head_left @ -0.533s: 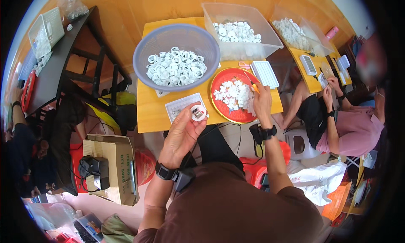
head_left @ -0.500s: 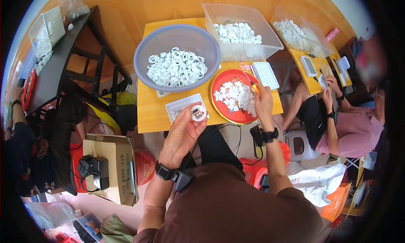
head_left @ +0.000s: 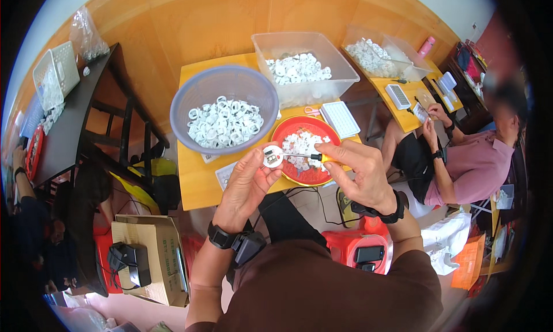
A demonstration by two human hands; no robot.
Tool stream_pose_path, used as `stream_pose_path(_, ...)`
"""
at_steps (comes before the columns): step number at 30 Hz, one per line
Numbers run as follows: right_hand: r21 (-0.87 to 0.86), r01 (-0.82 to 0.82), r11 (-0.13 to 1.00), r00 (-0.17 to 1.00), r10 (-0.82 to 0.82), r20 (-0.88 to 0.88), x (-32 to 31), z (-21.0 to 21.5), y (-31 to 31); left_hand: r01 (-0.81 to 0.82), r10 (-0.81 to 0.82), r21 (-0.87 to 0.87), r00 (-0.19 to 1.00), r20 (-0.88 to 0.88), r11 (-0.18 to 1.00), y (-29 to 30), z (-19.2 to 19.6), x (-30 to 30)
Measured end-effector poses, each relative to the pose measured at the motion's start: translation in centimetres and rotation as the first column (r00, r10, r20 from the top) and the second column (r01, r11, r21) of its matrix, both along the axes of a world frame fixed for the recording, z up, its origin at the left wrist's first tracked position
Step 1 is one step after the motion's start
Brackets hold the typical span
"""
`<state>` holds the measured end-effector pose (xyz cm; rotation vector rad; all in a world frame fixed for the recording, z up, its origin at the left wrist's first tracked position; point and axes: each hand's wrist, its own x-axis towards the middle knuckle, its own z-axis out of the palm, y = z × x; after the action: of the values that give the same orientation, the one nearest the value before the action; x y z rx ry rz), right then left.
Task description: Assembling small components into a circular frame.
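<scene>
My left hand [head_left: 245,182] pinches a round white plastic part [head_left: 272,158] between thumb and fingers, its hollow side with dark and metallic bits facing up. In my right hand [head_left: 363,173] is a screwdriver [head_left: 321,157] with a yellow-orange handle and black collar. Its shaft points left, and the tip reaches the edge of the round part; whether it touches a screw is too small to tell. Beneath the screwdriver stands a round red tray [head_left: 314,174] of small white pieces [head_left: 299,144]. A pale shallow tray [head_left: 224,174] lies partly hidden behind my left hand.
On the table [head_left: 196,196] stand a purple-grey basket [head_left: 180,110] and a clear bin [head_left: 322,91], both with white parts. Pink scissors [head_left: 311,111] lie near a white gridded tray [head_left: 341,120]. A co-worker [head_left: 472,165] sits at right. A cardboard box [head_left: 150,257] stands lower left.
My right hand has brought the screwdriver from above the red tray across to the round part in my left hand. The head view has shifted, so the table appears lower.
</scene>
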<state>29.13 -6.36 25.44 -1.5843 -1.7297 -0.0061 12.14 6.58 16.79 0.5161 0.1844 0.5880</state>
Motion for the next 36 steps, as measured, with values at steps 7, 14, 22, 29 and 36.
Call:
stream_pose_path(7, 0.022, 0.078, 0.997, 0.981, -0.081, 0.178, 0.3, 1.5, -0.4, 0.009, -0.008, 0.036, 0.999, -0.045, 0.999, 0.4, 1.3, 1.2)
stream_pose_path(14, 0.028, 0.074, 0.997, 0.978, -0.078, 0.195, 0.3, 2.0, -0.8, 0.047, -0.047, 0.062, 0.999, -0.002, 0.997, 0.5, 1.6, 1.7)
stream_pose_path(22, 0.087, 0.078, 0.993, 0.922, -0.105, 0.373, 0.2, 2.4, -1.0, 0.066, -0.064, 0.025, 0.997, -0.052, 0.998, 0.5, 1.5, 1.5)
stream_pose_path(29, 0.091, 0.052, 0.994, 0.918, -0.084, 0.388, 0.4, 2.1, -0.9, 0.056, -0.053, 0.027, 0.995, -0.079, 0.998, 0.5, 1.5, 1.6)
stream_pose_path(36, 0.093, 0.034, 0.995, 0.873, -0.075, 0.482, 0.6, 2.2, -1.1, 0.060, -0.058, 0.030, 0.995, -0.079, 0.998, 0.4, 1.3, 1.8)
